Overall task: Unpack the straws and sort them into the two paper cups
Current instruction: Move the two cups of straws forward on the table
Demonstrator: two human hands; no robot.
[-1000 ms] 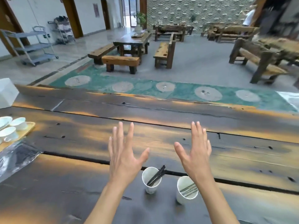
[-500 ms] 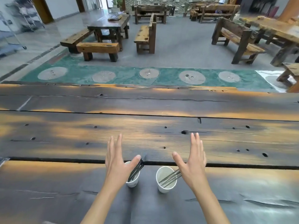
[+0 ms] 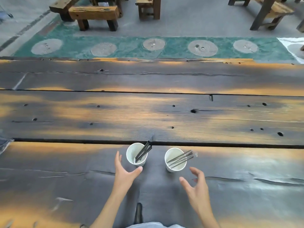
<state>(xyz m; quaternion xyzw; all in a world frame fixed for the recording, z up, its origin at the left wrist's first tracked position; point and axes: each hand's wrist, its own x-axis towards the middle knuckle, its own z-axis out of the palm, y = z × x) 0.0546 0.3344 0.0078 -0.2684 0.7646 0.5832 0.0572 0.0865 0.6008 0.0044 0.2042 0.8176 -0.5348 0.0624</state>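
Observation:
Two white paper cups stand side by side on the dark wooden table [image 3: 148, 112]. The left cup [image 3: 131, 155] holds several bare black straws [image 3: 143, 151] that lean out to the right. The right cup [image 3: 171, 162] holds several straws [image 3: 181, 158] still in clear wrappers, also leaning right. My left hand [image 3: 124, 175] hovers just in front of the left cup, fingers spread, thumb close to the cup's base. My right hand [image 3: 196, 186] hangs in front of and to the right of the right cup, fingers loosely curled and apart. Both hands hold nothing.
A bit of clear plastic wrap [image 3: 5, 143] shows at the table's left edge. A wide gap [image 3: 213, 144] between planks runs just behind the cups. Beyond the far table edge lie a green floor strip [image 3: 148, 46] and wooden benches [image 3: 93, 15].
The view has tilted further down. Both hands have drawn back from over the cups to the near side of them, and the right hand's fingers have curled a little.

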